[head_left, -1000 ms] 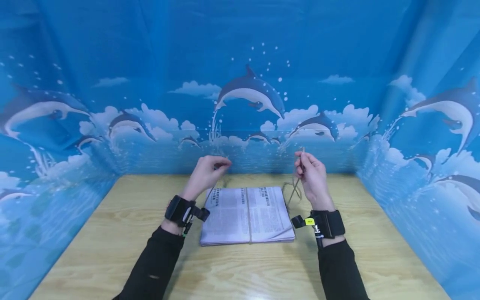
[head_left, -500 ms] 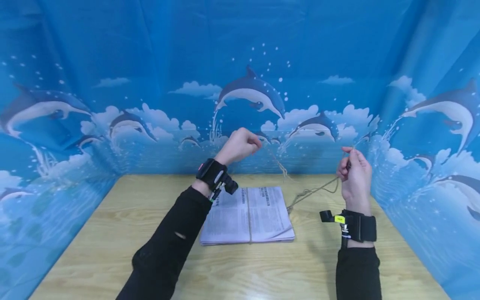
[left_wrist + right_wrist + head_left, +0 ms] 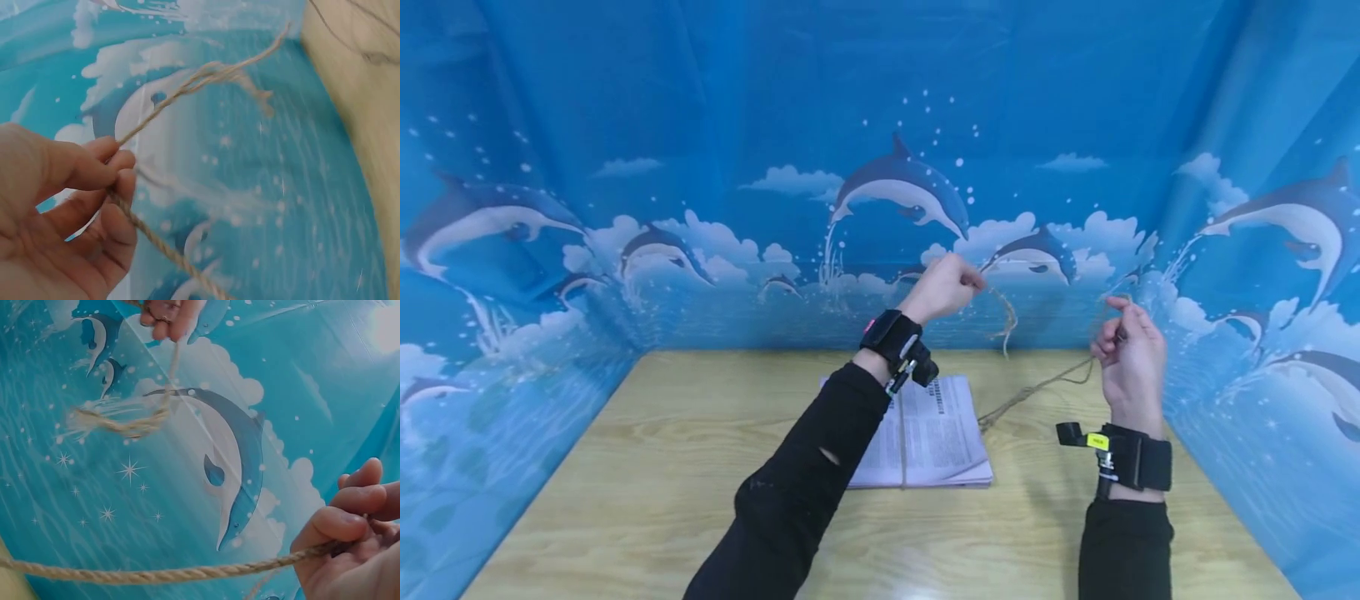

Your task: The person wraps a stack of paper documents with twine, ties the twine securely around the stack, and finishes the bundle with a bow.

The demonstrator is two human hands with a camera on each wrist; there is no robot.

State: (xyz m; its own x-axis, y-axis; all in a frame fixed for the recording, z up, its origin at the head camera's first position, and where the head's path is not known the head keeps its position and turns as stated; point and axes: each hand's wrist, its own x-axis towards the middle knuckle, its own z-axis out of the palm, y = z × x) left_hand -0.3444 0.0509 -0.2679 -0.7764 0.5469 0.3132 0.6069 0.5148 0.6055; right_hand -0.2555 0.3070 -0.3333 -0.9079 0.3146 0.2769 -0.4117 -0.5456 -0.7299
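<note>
A flat stack of newspapers (image 3: pixel 940 450) lies on the table, with twine (image 3: pixel 903 442) running front to back over its middle. My left hand (image 3: pixel 946 287) is raised above the back of the table. It pinches twine between thumb and fingers, and a frayed end (image 3: pixel 206 78) sticks out past the fingertips. Over to the right, my right hand (image 3: pixel 1131 354) grips another length of twine (image 3: pixel 169 573) in curled fingers. From that hand a slack strand (image 3: pixel 1037 387) slopes down to the right side of the stack. My left forearm hides the stack's left part.
The wooden table (image 3: pixel 625 500) is closed in at the back and both sides by a blue dolphin-print curtain (image 3: pixel 880 75). Each wrist wears a black strap with a small camera (image 3: pixel 925 371).
Both hands have moved to the right, the left one also upward. The twine now stretches out from the stack's right side, and a loose end dangles from the left hand.
</note>
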